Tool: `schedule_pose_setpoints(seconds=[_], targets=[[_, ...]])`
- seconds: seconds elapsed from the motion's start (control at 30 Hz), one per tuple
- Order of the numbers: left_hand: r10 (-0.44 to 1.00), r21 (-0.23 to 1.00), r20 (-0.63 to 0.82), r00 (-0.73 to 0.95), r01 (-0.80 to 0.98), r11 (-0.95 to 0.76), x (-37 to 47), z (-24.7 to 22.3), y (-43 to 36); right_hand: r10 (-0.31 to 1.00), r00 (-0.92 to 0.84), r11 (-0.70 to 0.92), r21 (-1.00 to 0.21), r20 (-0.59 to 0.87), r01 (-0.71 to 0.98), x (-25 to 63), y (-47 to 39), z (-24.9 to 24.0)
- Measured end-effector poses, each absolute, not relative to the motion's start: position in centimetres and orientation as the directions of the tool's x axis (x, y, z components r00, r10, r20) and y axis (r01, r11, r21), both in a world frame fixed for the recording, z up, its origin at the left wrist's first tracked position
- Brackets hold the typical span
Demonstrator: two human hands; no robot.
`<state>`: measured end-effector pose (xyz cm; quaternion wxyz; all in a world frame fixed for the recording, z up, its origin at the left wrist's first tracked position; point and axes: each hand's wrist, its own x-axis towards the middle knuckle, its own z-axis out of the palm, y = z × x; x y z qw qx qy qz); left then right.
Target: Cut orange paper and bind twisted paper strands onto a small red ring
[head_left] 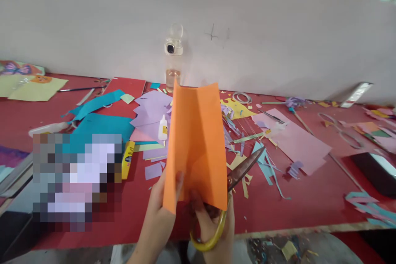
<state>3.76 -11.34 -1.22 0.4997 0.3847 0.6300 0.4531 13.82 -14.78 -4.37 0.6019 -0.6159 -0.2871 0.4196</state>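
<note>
A creased sheet of orange paper (202, 132) stands upright before me, its side edges bent toward me. My left hand (159, 216) grips its lower left side, thumb on the inner face. At the lower right, my right hand (210, 225) pinches the bottom edge with the thumb and also holds a pair of scissors (246, 167). Their yellow handle loops around that hand, and the dark blades point up and to the right, away from the sheet. Some fingers of both hands are hidden behind the paper.
Paper scraps cover the red table (198, 229). Behind the sheet stand a clear bottle (173, 64) and a white glue bottle (162, 127). A yellow glue box (128, 159) and teal paper (99, 126) lie left; pink paper (297, 140) and a dark phone-like object (373, 173) lie right.
</note>
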Motion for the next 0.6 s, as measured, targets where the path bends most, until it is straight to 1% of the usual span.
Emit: schedule_pose_setpoints(seconds=[0.03,0.07,0.2,0.27,0.33,0.4,0.43,0.5,0.6], targets=[[0.912,0.938,-0.309,-0.271,0.072,0.339,3.2,-1.4,-11.3,0.864,0.468,-0.126,-0.979,-0.188,-0.161,13.6,-14.6,-4.2],[0.892,0.934,-0.294,-0.344,0.094,0.344,2.7,-1.5,-11.3,0.875,0.439,-0.138,-0.975,-0.203,-0.174,13.5,-14.5,-4.0],[0.922,0.936,-0.174,-0.346,0.234,0.264,1.3,-1.5,-12.1,0.909,0.331,-0.170,-0.950,-0.253,-0.261,13.1,-13.9,-3.1],[0.908,0.927,-0.142,-0.395,0.269,0.263,1.1,-1.4,-12.6,0.922,0.298,-0.170,-0.951,-0.246,-0.258,13.3,-13.9,-2.6],[0.886,0.926,-0.168,-0.433,0.240,0.293,1.4,-1.3,-13.1,0.923,0.292,-0.188,-0.954,-0.253,-0.234,13.7,-14.2,-2.2],[0.820,0.922,-0.284,-0.497,0.094,0.377,2.1,-1.1,-13.4,0.924,0.244,-0.245,-0.947,-0.293,-0.207,14.5,-15.0,-2.0],[0.797,0.913,-0.326,-0.509,0.049,0.405,2.5,-1.0,-13.4,0.931,0.208,-0.255,-0.942,-0.300,-0.218,14.9,-15.5,-2.0],[0.790,0.908,-0.358,-0.498,0.011,0.419,3.5,-0.9,-13.3,0.948,0.171,-0.226,-0.946,-0.268,-0.231,15.9,-16.6,-2.2],[0.820,0.922,-0.340,-0.461,0.011,0.388,4.6,-0.8,-13.0,0.966,0.120,-0.184,-0.933,-0.230,-0.308,17.3,-18.2,-3.0]])
